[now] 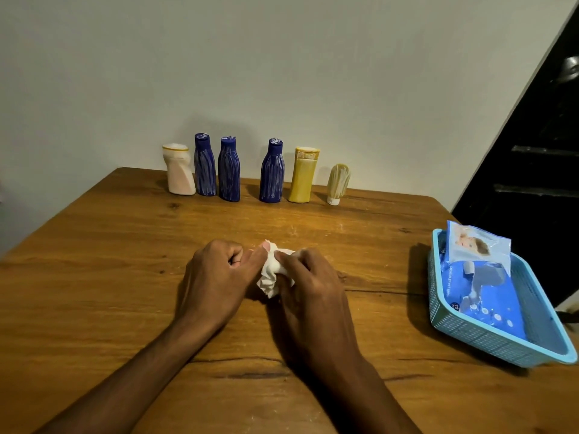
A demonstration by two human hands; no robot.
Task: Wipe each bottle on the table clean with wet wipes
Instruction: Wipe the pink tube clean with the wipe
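Several bottles stand in a row at the table's far edge by the wall: a pale pink bottle [179, 170], three dark blue bottles [205, 166] [229, 170] [272, 172] streaked with white, a yellow bottle [303, 175] and a small olive tube [337, 183] standing on its cap. At the middle of the table both hands hold a crumpled white wet wipe [270, 277]. My left hand [216, 277] pinches it from the left with thumb and curled fingers. My right hand [308, 283] grips it from the right.
A light blue plastic basket [488, 339] sits at the table's right edge with a blue wet-wipes pack [479, 289] in it and a smaller pack [476, 245] on top. The wooden table [109, 261] ends at a grey wall. A dark opening lies to the right.
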